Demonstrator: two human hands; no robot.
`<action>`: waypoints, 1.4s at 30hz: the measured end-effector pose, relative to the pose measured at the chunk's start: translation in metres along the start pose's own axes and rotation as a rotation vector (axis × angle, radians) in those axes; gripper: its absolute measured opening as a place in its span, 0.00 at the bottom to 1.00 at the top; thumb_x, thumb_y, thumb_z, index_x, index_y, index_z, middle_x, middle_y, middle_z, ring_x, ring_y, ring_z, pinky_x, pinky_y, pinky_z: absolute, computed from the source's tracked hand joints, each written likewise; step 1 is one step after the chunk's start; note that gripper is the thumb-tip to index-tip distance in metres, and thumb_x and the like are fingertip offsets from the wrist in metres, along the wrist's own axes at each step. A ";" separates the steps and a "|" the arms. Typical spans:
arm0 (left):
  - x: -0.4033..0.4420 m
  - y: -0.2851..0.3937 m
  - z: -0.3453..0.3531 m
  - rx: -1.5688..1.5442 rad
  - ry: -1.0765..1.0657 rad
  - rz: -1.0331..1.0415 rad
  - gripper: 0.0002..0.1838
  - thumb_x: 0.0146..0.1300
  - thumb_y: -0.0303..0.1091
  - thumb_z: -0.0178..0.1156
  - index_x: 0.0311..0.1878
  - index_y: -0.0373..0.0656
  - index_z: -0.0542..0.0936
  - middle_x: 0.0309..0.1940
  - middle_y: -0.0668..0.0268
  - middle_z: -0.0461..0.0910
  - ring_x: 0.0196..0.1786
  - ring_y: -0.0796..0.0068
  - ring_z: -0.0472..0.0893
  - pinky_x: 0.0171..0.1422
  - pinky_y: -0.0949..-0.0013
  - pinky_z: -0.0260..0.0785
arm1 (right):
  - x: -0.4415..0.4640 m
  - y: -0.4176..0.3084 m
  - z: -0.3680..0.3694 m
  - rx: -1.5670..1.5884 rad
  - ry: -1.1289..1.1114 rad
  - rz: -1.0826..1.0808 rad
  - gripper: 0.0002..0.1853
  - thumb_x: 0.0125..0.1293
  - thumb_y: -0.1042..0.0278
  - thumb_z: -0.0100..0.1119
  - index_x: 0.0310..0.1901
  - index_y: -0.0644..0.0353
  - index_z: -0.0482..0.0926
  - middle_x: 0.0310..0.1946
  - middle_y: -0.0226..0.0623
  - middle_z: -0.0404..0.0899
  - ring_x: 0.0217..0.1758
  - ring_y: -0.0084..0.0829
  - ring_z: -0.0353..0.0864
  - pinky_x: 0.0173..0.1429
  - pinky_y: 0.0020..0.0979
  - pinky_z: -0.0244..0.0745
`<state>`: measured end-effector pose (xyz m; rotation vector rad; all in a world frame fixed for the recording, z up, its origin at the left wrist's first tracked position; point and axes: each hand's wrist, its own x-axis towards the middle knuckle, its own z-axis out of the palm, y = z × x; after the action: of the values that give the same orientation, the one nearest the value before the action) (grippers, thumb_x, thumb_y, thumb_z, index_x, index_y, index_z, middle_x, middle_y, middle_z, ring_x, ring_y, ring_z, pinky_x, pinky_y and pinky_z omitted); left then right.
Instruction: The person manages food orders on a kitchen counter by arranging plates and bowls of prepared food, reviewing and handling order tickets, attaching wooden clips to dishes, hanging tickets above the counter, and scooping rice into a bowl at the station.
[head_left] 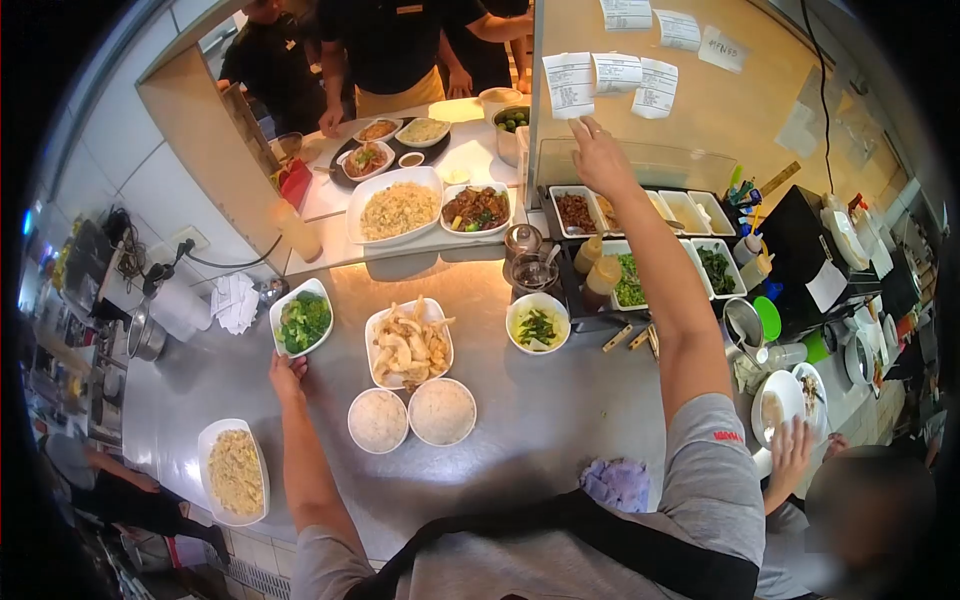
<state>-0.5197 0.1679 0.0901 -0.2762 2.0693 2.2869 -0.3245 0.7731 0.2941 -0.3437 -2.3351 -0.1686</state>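
My left hand (288, 374) grips the near rim of a white dish of broccoli (305, 320) on the steel counter. My right hand (602, 158) is raised over the ingredient trays, fingers stretched out just below a printed order slip (569, 86); I see nothing in it. More slips, such as the one (654, 88) beside it, are stuck to the board. To the right of the broccoli stands a dish of pale fried pieces (410, 342), with two bowls of white rice (378, 420) touching in front of it.
Fried rice (400, 210) and a meat dish (476, 209) stand on the pass shelf (340, 258), people behind it. Another rice dish (235, 470) is at left, a soup bowl (538, 323) right of centre, a crumpled cloth (616, 484) near me. A co-worker's hand (790, 455) is at right.
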 end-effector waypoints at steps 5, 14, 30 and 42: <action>-0.007 0.002 -0.004 0.107 -0.001 0.062 0.19 0.66 0.29 0.43 0.59 0.37 0.68 0.36 0.61 0.79 0.28 0.73 0.81 0.30 0.75 0.73 | 0.027 0.004 0.024 -0.109 0.033 -0.056 0.25 0.57 0.72 0.48 0.60 0.59 0.65 0.59 0.48 0.67 0.59 0.44 0.69 0.57 0.43 0.66; -0.077 -0.006 -0.050 0.100 0.021 0.071 0.22 0.64 0.31 0.43 0.60 0.35 0.68 0.38 0.59 0.79 0.29 0.71 0.81 0.30 0.75 0.74 | 0.033 0.001 0.035 -0.093 0.034 0.026 0.26 0.58 0.75 0.46 0.61 0.59 0.63 0.61 0.51 0.64 0.61 0.46 0.68 0.58 0.43 0.66; -0.207 -0.014 -0.096 0.092 0.265 0.175 0.23 0.69 0.44 0.49 0.60 0.37 0.69 0.39 0.66 0.75 0.30 0.81 0.73 0.31 0.79 0.66 | 0.029 -0.027 -0.007 -0.074 -0.286 0.062 0.29 0.57 0.68 0.53 0.63 0.42 0.67 0.62 0.47 0.64 0.60 0.42 0.70 0.58 0.45 0.66; -0.377 0.216 0.033 -0.035 0.131 1.522 0.29 0.65 0.53 0.47 0.52 0.32 0.65 0.45 0.53 0.71 0.38 0.67 0.74 0.38 0.69 0.70 | -0.205 -0.184 -0.179 0.893 -1.146 -0.308 0.20 0.60 0.60 0.57 0.55 0.51 0.73 0.53 0.43 0.74 0.50 0.46 0.76 0.55 0.40 0.71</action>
<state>-0.1859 0.2101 0.3665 1.7744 2.6923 2.7943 -0.1192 0.5173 0.2718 0.5174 -3.1957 1.1870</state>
